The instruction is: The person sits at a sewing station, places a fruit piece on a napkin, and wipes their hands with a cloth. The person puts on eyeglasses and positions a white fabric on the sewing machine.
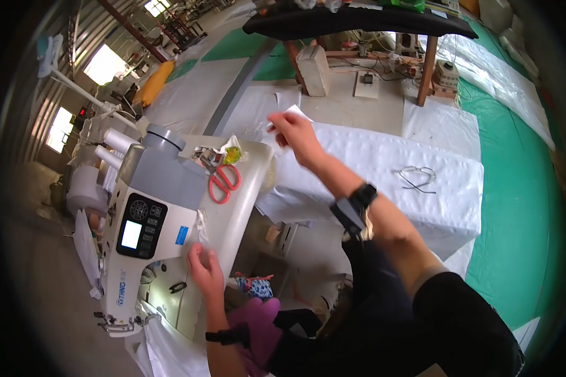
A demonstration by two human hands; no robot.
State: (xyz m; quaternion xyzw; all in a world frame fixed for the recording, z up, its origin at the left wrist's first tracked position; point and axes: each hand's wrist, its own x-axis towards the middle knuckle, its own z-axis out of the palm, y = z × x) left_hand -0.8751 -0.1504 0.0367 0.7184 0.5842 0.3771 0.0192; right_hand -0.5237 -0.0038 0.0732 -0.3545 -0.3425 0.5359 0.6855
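Observation:
My left hand (205, 270) is over the sewing machine's bed, its fingers slightly bent and apart with nothing visible in them. Beside it stands the white and grey sewing machine (160, 201) with a lit panel. My right hand (295, 135) is raised above a white cloth-covered bench (371, 151), fingers curled together. A white corner (299, 112) shows just behind them; I cannot tell if they hold it. Red-handled scissors (224, 183) lie on the machine table (245, 182), and small black thread snips (178, 287) rest near my left hand.
Eyeglasses (418, 178) lie on the covered bench. White fabric (166, 342) hangs below the needle area. Thread cones (116, 147) stand behind the machine. A table with a black cover (358, 22) is at the back, and green sheeting (516, 220) covers the floor at right.

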